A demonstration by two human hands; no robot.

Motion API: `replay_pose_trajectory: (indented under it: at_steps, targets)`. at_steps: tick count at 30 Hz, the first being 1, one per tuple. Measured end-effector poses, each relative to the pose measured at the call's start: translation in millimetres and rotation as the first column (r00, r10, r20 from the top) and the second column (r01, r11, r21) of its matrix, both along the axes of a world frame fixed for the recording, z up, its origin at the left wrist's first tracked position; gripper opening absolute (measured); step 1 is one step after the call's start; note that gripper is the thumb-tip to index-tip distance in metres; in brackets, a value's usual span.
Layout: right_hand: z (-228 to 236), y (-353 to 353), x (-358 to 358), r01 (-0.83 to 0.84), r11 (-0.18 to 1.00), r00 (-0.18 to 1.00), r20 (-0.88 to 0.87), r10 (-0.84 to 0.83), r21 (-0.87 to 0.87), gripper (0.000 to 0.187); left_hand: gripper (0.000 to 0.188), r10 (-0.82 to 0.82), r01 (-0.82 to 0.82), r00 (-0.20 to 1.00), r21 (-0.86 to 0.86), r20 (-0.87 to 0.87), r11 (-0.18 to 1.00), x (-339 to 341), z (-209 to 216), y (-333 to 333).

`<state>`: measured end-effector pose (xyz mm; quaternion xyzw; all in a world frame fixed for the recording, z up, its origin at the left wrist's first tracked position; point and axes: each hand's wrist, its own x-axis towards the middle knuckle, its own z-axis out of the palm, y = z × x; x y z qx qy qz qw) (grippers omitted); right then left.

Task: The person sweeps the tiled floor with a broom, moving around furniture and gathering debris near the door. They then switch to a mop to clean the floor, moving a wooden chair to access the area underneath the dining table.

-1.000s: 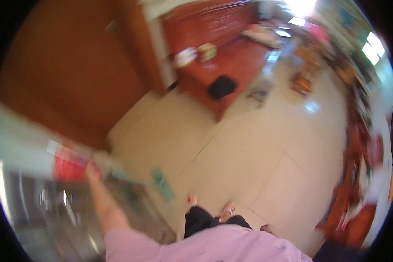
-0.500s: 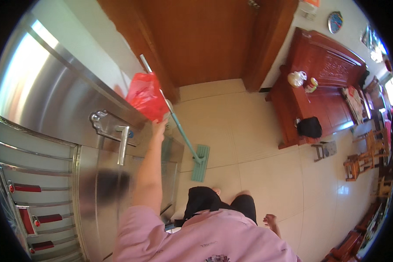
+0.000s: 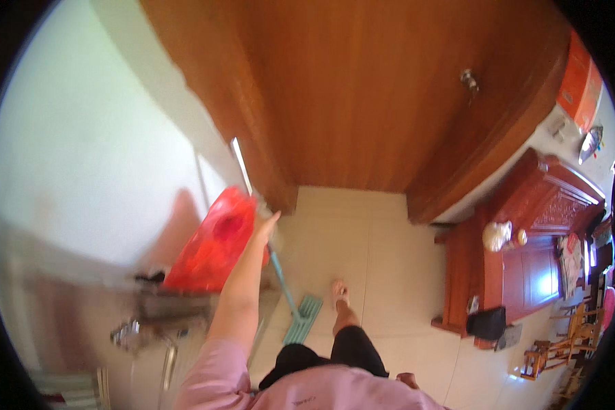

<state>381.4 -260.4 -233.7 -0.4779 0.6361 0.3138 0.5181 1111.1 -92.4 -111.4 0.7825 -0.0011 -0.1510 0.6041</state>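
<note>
My left arm reaches forward, and my left hand point(image 3: 264, 224) is closed at the edge of a red plastic bag point(image 3: 208, 249), which billows out on its left side. Just past my fingers slants a flat mop point(image 3: 280, 273) with a white and teal pole and a green rectangular head on the tiles. The pole's middle is hidden by the bag and hand; its top is by the wooden door frame. Low by my right side, my right hand point(image 3: 408, 379) shows only in part beside my pink shirt, and its fingers cannot be made out.
A brown wooden door point(image 3: 348, 96) stands ahead, with a white wall point(image 3: 82, 157) to its left. A blurred metal door handle point(image 3: 126, 335) is at lower left. On the right are a carved red-brown wooden bench point(image 3: 475, 266), a black bag point(image 3: 486, 323) and a wooden chair point(image 3: 560, 342).
I have stepped forward, so the wooden door looms larger and the steel door has slid back. The red bag has swung from beyond my left hand to its left. My right hand shows less.
</note>
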Motion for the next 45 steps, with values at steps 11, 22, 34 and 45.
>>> replay_pose_trajectory:
  at_steps: [11,22,34,45]
  targets:
    - [64.9,-119.4,183.3,0.248,0.965,0.944,0.247,-0.221,-0.082,0.026,0.112,0.435,-0.431,0.888,0.604,0.15,0.671,227.8,-31.9,-22.1]
    - [28.3,-93.1,155.3,-0.181,0.899,0.931,0.225,0.287,-0.398,0.027,0.031,0.142,-0.153,0.977,0.061,0.16,0.986,69.0,40.7,-72.5]
    - [99.1,64.6,43.7,0.005,0.842,0.861,0.43,0.27,-0.539,0.023,0.035,-0.347,0.382,0.878,-0.045,0.33,0.923,-346.5,200.9,-75.5]
    - [156.4,154.7,-97.5,0.657,0.644,0.589,0.8,-0.114,-0.392,0.022,0.023,-0.979,0.983,0.175,0.033,0.107,0.18,-692.5,300.2,-47.8]
